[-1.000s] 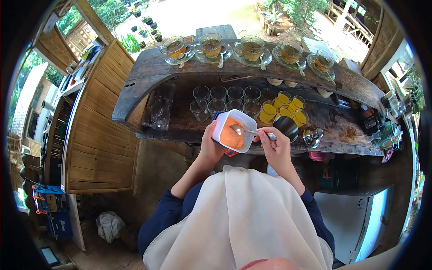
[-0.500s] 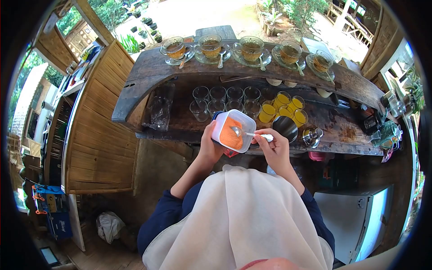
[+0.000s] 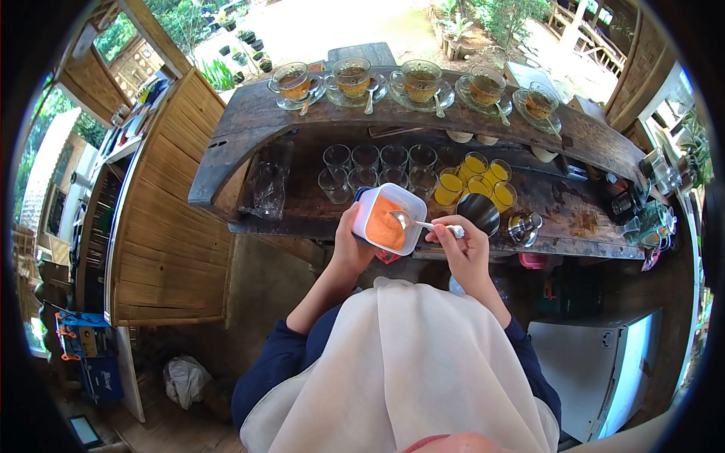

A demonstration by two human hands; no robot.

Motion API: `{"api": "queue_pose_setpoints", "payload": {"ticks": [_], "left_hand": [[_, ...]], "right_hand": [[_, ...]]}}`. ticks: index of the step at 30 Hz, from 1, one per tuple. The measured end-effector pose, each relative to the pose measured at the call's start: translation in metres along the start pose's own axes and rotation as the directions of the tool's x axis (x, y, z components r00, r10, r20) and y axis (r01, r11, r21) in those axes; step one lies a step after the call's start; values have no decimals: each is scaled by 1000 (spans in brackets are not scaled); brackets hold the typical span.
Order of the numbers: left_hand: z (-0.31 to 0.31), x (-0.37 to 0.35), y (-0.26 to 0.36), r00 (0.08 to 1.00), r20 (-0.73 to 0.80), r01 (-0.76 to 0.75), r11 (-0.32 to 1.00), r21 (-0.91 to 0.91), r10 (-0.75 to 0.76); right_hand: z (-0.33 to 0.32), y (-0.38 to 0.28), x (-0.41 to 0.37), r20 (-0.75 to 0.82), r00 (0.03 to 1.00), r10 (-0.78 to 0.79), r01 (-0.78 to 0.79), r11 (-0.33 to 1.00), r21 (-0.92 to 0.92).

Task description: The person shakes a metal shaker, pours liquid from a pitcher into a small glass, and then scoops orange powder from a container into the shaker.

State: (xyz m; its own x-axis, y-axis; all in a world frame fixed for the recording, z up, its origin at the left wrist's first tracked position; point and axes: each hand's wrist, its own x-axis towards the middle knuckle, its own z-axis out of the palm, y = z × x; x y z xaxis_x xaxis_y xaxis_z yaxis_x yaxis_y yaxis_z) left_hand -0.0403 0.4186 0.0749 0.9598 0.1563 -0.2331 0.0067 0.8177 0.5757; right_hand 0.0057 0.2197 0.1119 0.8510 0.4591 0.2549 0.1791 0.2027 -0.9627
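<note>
A white plastic container (image 3: 411,240) with orange powder (image 3: 385,224) inside is gripped at its left side by my left hand (image 3: 353,245). My right hand (image 3: 464,253) pinches the handle of a metal spoon (image 3: 423,224), whose bowl rests in the powder. Beyond the container, empty clear glasses (image 3: 365,157) stand in rows on the wooden counter. Glasses of yellow liquid (image 3: 448,187) are grouped to their right. Near my right hand are a dark round container (image 3: 479,214) and a metal shaker (image 3: 523,229).
Several glass cups (image 3: 421,81) of brown drink stand on saucers with spoons along the raised wooden shelf (image 3: 249,106). Clear plastic packaging (image 3: 266,181) lies at the counter's left. A white fridge (image 3: 570,370) is at the lower right, a bamboo partition (image 3: 170,219) at the left.
The spoon's handle and my right hand have shifted slightly to the right, and the spoon lies at a slightly different angle in the powder. My left hand still holds the container.
</note>
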Motion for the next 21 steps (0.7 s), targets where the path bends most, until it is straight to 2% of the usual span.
{"api": "queue_pose_setpoints", "payload": {"ticks": [11,21], "left_hand": [[-9,0,0,999,46,19,1000,-15,-18],[-11,4,-3,1000,19,-6,1000,-23,6]], "right_hand": [[0,-1,-2,-32,996,-83,84,996,13],[0,0,-3,-44,996,-77,77,997,-4]]}}
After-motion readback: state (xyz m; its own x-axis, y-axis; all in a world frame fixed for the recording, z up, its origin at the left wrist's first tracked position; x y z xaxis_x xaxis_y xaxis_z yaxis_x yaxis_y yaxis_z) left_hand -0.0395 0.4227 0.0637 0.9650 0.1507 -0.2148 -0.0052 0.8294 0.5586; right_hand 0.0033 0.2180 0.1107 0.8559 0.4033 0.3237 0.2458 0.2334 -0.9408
